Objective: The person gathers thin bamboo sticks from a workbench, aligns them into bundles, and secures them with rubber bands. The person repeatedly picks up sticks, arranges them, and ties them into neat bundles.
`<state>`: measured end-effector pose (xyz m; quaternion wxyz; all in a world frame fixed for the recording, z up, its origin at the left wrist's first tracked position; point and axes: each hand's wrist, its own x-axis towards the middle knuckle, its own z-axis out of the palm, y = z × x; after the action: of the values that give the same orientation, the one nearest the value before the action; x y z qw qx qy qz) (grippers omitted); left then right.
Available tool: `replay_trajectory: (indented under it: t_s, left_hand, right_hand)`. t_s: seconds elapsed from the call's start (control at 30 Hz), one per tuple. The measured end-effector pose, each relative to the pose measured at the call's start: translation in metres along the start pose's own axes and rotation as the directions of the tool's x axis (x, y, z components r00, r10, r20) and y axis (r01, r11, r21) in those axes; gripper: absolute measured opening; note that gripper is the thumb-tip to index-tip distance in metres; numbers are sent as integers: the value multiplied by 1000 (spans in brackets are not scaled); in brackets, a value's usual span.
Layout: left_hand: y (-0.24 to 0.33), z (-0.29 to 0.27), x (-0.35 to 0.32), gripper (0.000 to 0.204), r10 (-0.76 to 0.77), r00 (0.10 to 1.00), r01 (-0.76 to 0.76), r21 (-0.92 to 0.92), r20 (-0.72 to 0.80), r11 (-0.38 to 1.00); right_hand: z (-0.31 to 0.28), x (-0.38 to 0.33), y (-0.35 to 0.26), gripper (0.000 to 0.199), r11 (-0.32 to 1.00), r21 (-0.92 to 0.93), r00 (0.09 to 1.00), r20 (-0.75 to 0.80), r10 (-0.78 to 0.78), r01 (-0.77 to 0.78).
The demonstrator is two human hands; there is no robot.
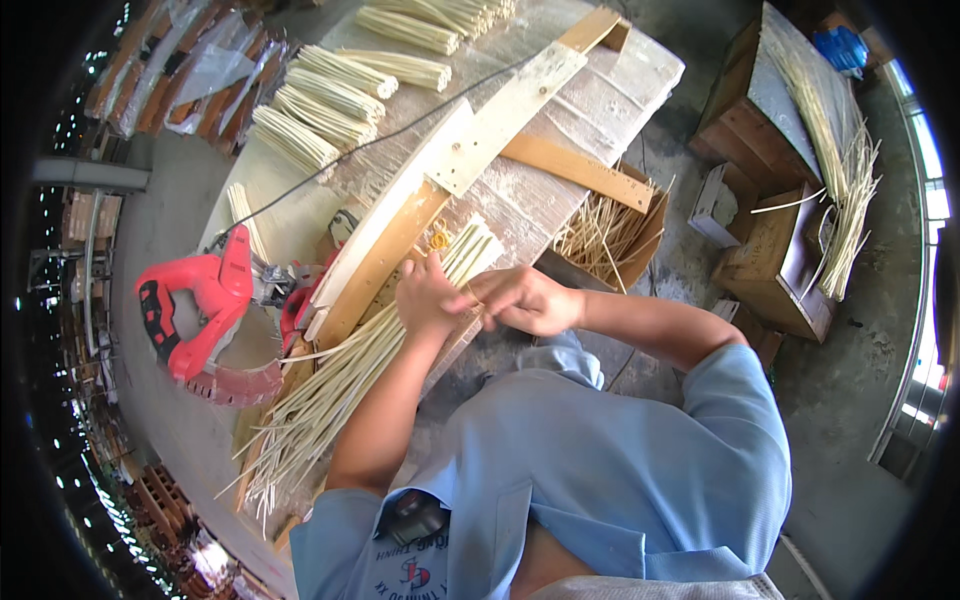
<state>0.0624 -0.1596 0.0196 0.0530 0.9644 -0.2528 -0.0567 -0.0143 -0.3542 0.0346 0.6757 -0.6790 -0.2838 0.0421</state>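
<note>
A long bundle of pale rattan-like sticks [345,368] lies slantwise across the workbench. Its trimmed ends [474,248] stick out past my hands, while the opposite ends fan out unevenly at lower left. My left hand [428,297] is closed around the bundle near the trimmed end. Beside it, my right hand [528,300] has its fingers bent in a pinch, close to the left fingers. A thin yellowish strand seems to run between the hands; what the right fingertips grip is too small to make out. Small yellow loops, like rubber bands [438,239], lie just beyond the left hand.
A red miter saw [215,290] stands at the bench's left. Wooden fence boards [455,150] cross the workbench [640,80]. Several cut bundles [325,105] lie at the far side. A cardboard box of offcuts [610,235] sits beyond my right hand; long sticks [845,215] rest on crates at right.
</note>
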Motion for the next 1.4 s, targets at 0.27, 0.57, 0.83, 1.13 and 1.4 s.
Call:
replay_trajectory:
  t_s: [0.27,0.57,0.83,1.13,1.4]
  left_hand:
    - [-13,20,-5,23,81,961,-139,-208,-266,968]
    - [1,-9,-14,64,-82,990,97,-131,116,987]
    - [-3,-6,-17,66,-80,996,83,-126,29,988]
    - [-4,-7,-15,60,-66,998,65,-119,-3,991]
    - [-4,-15,-15,57,-58,997,64,-155,43,986]
  right_hand:
    - [44,59,6,37,723,-616,888,-81,-453,313]
    - [94,20,30,69,798,-304,420,-905,-72,-520]
    - [20,27,52,75,660,725,279,-603,747,-200]
    - [-34,32,78,65,519,748,488,-299,820,-414]
    - [-53,54,80,55,628,322,603,-186,776,-708]
